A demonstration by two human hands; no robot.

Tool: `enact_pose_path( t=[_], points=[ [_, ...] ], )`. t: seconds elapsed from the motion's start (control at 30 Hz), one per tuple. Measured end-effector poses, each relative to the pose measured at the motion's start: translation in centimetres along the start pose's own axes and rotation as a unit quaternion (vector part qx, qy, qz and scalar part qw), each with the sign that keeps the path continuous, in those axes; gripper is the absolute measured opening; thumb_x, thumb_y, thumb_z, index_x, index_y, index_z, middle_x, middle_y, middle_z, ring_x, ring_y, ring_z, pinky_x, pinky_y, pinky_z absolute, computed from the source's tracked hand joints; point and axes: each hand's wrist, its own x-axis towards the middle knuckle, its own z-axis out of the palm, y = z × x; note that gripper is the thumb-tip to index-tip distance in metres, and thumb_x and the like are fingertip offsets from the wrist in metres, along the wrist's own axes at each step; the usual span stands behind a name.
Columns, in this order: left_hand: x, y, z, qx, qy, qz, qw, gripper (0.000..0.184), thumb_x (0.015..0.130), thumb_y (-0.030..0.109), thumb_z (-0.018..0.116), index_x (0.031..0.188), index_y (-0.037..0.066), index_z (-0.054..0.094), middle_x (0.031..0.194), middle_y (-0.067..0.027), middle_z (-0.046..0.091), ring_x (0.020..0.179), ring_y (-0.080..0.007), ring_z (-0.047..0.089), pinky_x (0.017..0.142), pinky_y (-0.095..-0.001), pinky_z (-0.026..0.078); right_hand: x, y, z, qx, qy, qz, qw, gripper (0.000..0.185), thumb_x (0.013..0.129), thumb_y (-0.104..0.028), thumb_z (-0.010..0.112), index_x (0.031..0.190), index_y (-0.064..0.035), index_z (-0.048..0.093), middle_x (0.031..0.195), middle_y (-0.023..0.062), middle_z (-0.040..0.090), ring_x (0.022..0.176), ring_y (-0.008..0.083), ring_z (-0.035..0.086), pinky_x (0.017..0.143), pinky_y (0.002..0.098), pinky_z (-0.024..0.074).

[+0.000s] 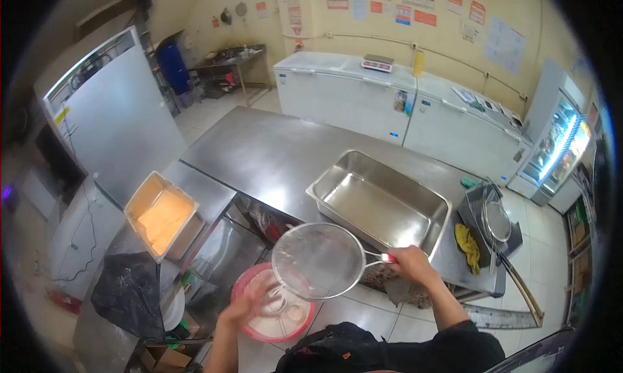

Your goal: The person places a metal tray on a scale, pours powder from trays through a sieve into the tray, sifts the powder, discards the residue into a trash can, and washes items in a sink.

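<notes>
A round mesh sieve [318, 261] is held level in front of me. My right hand [413, 266] is closed around its red handle. At the sieve's left rim is my left hand [250, 301], blurred, its fingers seemingly spread; whether it touches the rim I cannot tell. Below both sits a red basin [241, 285] with white powder in it, partly hidden by the sieve and the left hand. Beyond the sieve, a deep steel pan [383, 204] stands on the steel table, with only a shine on its bottom.
A tub of orange powder [165, 220] stands on the left counter beside a black plastic bag [130, 294]. At the table's right end are a yellow cloth [467, 248] and another strainer [497, 220]. White chest freezers [344, 97] line the back wall, one bearing a scale [378, 62].
</notes>
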Motion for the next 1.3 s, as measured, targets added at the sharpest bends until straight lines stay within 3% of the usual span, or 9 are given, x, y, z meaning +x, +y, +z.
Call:
enact_pose_path(
  t=[0.13,0.37,0.67,0.87,0.93,1.07,1.17,1.23,1.3],
  points=[
    [-7.8,-6.5,2.6,0.317,-0.119,-0.102,0.935,0.081,0.093,0.034,0.062,0.155,0.006,0.018,0.161,-0.0151,0.021,0.149,-0.0281,0.017,0.114,-0.0452,0.032,-1.6,1.9,-0.1,-0.013,0.056,0.146,0.988,0.036,0.079,-0.039,0.077,0.088,-0.0062,0.065,0.078,0.0194,0.066,0.078,0.0410,0.064,0.067,0.0473,0.0486],
    [-10.1,-17.2,2.9,0.183,0.050,-0.210,0.959,0.074,0.092,0.032,0.065,0.151,0.007,0.028,0.155,-0.0138,0.030,0.144,-0.0260,0.026,0.113,-0.0427,0.034,1.2,7.0,0.7,0.033,0.238,0.253,0.937,0.037,0.076,-0.024,0.080,0.102,-0.0041,0.063,0.085,0.0205,0.067,0.082,0.0403,0.065,0.071,0.0477,0.0482],
    [-18.6,-24.1,2.7,0.096,0.192,-0.239,0.947,0.064,0.091,0.030,0.068,0.145,0.007,0.041,0.148,-0.0120,0.042,0.136,-0.0233,0.037,0.111,-0.0396,0.035,7.0,13.8,6.3,-0.033,0.129,0.281,0.950,0.033,0.082,-0.023,0.070,0.106,-0.0041,0.059,0.096,0.0231,0.068,0.095,0.0427,0.065,0.079,0.0518,0.0486],
    [-26.4,-24.4,0.7,0.096,0.148,-0.255,0.951,0.058,0.090,0.028,0.070,0.141,0.007,0.049,0.143,-0.0109,0.050,0.132,-0.0215,0.044,0.110,-0.0375,0.037,6.7,13.9,9.1,0.023,0.051,0.267,0.962,0.042,0.084,-0.029,0.070,0.113,-0.0032,0.056,0.098,0.0276,0.066,0.095,0.0469,0.063,0.079,0.0515,0.0479],
    [-25.0,-20.3,0.5,0.209,0.159,-0.206,0.943,0.036,0.091,0.024,0.070,0.122,0.007,0.064,0.127,-0.0086,0.063,0.121,-0.0197,0.054,0.108,-0.0354,0.038,6.2,10.1,8.5,0.018,0.030,0.268,0.963,0.044,0.084,-0.031,0.070,0.114,-0.0029,0.055,0.099,0.0277,0.066,0.095,0.0473,0.062,0.079,0.0511,0.0481],
    [-22.2,-13.0,-10.8,0.478,0.290,-0.100,0.823,0.058,0.079,0.029,0.083,0.128,0.011,0.059,0.128,-0.0098,0.060,0.122,-0.0248,0.055,0.107,-0.0402,0.041,4.8,6.7,9.4,-0.041,0.018,0.215,0.976,0.051,0.080,-0.029,0.075,0.118,-0.0039,0.053,0.099,0.0284,0.065,0.096,0.0474,0.062,0.079,0.0522,0.0486],
    [-18.9,-4.6,-24.0,0.225,0.623,0.088,0.744,0.074,0.084,0.035,0.078,0.141,0.006,0.042,0.126,-0.0116,0.059,0.113,-0.0235,0.059,0.086,-0.0334,0.050,4.4,6.7,11.8,-0.084,0.046,0.192,0.977,0.048,0.074,-0.011,0.071,0.118,-0.0043,0.053,0.096,0.0272,0.065,0.094,0.0470,0.062,0.079,0.0538,0.0491],
    [-17.7,3.5,-28.9,0.091,0.666,0.097,0.734,0.091,0.084,0.057,0.071,0.149,0.008,0.032,0.138,-0.0132,0.053,0.108,-0.0260,0.059,0.067,-0.0321,0.047,4.7,5.3,13.1,-0.068,0.041,0.175,0.981,0.048,0.073,-0.014,0.073,0.115,-0.0028,0.054,0.092,0.0266,0.066,0.092,0.0469,0.062,0.078,0.0528,0.0496],
    [-16.0,7.6,-35.6,0.042,0.679,0.125,0.722,0.104,0.077,0.066,0.071,0.152,0.009,0.027,0.151,-0.0151,0.038,0.128,-0.0338,0.047,0.085,-0.0516,0.046,4.9,2.8,13.9,-0.076,0.056,0.166,0.982,0.049,0.073,-0.022,0.077,0.112,-0.0002,0.058,0.093,0.0264,0.067,0.092,0.0451,0.064,0.078,0.0507,0.0505]
  ],
)
